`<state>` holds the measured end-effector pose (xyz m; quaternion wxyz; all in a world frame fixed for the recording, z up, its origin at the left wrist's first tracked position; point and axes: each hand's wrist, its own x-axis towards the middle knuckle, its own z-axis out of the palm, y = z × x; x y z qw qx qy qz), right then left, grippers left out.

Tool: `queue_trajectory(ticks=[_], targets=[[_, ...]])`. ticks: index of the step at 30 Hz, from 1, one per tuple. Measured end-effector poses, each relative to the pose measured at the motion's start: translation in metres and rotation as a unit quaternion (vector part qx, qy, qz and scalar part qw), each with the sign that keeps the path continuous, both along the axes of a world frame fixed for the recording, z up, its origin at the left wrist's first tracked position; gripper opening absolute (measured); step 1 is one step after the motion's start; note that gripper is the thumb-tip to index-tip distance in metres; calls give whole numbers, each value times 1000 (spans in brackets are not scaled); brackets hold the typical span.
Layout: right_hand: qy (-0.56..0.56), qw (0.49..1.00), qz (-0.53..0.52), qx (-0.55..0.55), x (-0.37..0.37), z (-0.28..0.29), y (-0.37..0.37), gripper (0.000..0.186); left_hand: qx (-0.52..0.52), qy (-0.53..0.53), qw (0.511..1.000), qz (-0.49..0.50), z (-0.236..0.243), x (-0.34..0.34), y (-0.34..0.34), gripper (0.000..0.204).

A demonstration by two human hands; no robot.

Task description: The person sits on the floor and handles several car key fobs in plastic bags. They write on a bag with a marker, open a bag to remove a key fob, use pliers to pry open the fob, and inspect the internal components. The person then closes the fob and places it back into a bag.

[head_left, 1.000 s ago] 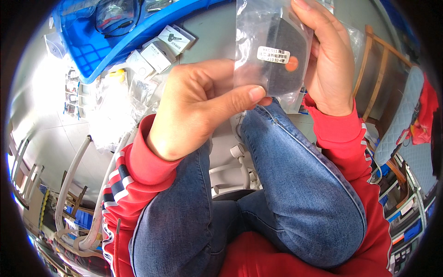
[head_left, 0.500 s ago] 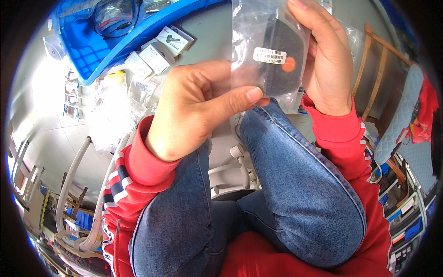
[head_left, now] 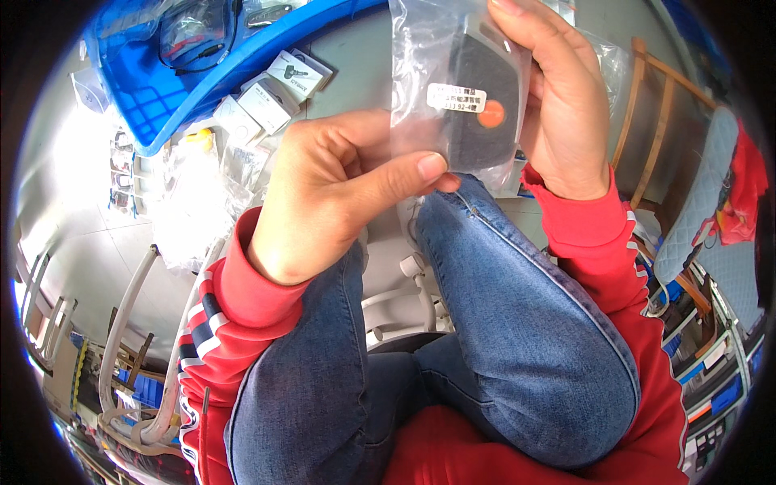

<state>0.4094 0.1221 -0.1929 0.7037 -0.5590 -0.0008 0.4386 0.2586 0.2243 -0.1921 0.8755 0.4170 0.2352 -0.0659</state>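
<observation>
Toward the far side of the scene, above your jeans (head_left: 533, 331), you held up a clear plastic bag (head_left: 416, 61) with both hands. Your left hand (head_left: 327, 182) was clamped on its near left part, thumb across the front and fingers running behind. Your right hand (head_left: 570, 113) gripped its right edge, thumb toward the far end. Whether your fingers met behind the bag, you could not have told from this view.

Inside the bag sat a flat dark piece (head_left: 477, 145), mostly to the right; a white label (head_left: 457, 98) and, just right of it, an orange dot (head_left: 491, 114) faced you. The far end of the bag ran out of view.

To the far left of your hands stood a blue crate (head_left: 125, 81) with a black cable (head_left: 202, 55) in it. Small white boxes (head_left: 271, 105) lay just outside its rim, and crumpled clear packaging (head_left: 190, 202) lay nearer, to the left. At far right, you had a wooden frame (head_left: 647, 121) beside light blue quilted cloth (head_left: 702, 198).
</observation>
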Motion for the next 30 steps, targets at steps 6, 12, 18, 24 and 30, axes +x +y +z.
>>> queue_trajectory(ticks=[6,12,18,24,30], targets=[[3,1000,15,-21,0,3,-1,14,5,5,1000,-5,0,-1,1,20],[-47,997,53,-19,4,5,-7,18,15,16,1000,-12,0,0,3,17],[-54,997,50,-31,3,5,-7,18,34,16,999,-16,-1,-1,5,15],[-56,997,36,-37,2,5,-7,19,25,9,1000,-16,0,-2,5,17],[-55,997,51,-33,3,6,-6,19,3,3,1000,-12,-2,-2,5,20]])
